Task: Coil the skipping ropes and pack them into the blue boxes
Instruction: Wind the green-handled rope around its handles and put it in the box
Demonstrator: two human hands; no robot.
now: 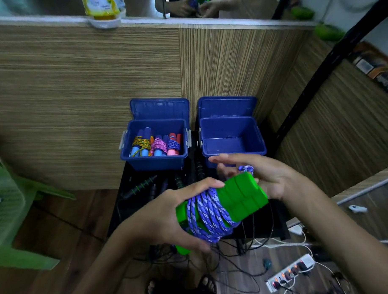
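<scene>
The left hand (164, 214) is nearest the camera, its grip clamped round the lower end of the green handles (239, 199), thumb over the top and fingers underneath. That hold keeps the two handles pressed together as one bundle, so the rope (210, 215) wound round their middle cannot slip loose. The purple-and-white turns sit tight and side by side, which suggests the coiling is nearly finished.

The right hand (260, 177) is at the far end of the handles. Its fingers seem to pinch the rope's free end (246, 169), which sticks up just beyond the handle tips; the index finger is stretched out straight. Likely it is held there to tuck or lock the last turn, though how the end is secured cannot be made out.

Both hands hover above a dark surface (280, 229), right in front of the right box (233, 135), which is open with nothing seen inside, lid tipped back against the wall. That makes it the probable home for this bundle. The left box (154, 161) just beside it, also open, holds three coiled ropes (154, 144) lying in a row. More black ropes (143, 184) lie uncoiled on the surface near the boxes, so work remains.
</scene>
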